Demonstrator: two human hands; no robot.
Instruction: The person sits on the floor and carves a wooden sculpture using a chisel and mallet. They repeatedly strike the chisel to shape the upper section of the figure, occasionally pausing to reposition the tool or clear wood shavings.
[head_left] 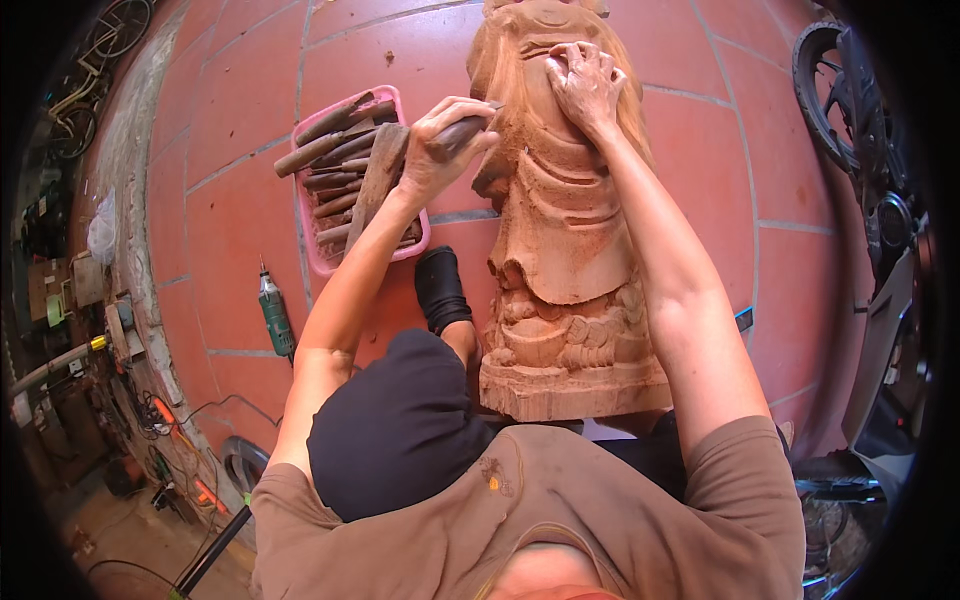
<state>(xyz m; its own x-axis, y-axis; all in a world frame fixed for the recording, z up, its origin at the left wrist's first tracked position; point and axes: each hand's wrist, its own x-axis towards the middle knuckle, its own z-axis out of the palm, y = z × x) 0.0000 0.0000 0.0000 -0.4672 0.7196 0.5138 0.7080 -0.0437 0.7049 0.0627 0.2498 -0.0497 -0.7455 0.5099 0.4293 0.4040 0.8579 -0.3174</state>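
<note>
A reddish-brown wooden statue (560, 260), carved with flowing robe folds and a stepped base, lies lengthwise in front of me with its base nearest. My left hand (432, 165) is closed around the dark wooden handle of a carving chisel (460, 136), held just left of the statue's upper part. The chisel's tip points toward the wood, but I cannot tell whether it touches. Resting on the statue's upper front is my right hand (588, 88), its fingers bent and apart. A pink plastic basket (427, 232) of several wooden-handled tools (335, 150) stands beside my left forearm.
On the red tiled floor (235, 235), a green rotary tool (272, 315) lies left of my knee. Cords, tools and clutter line the far left edge. A motorbike (885, 220) stands at the right. My dark-shod foot (440, 288) is between basket and statue.
</note>
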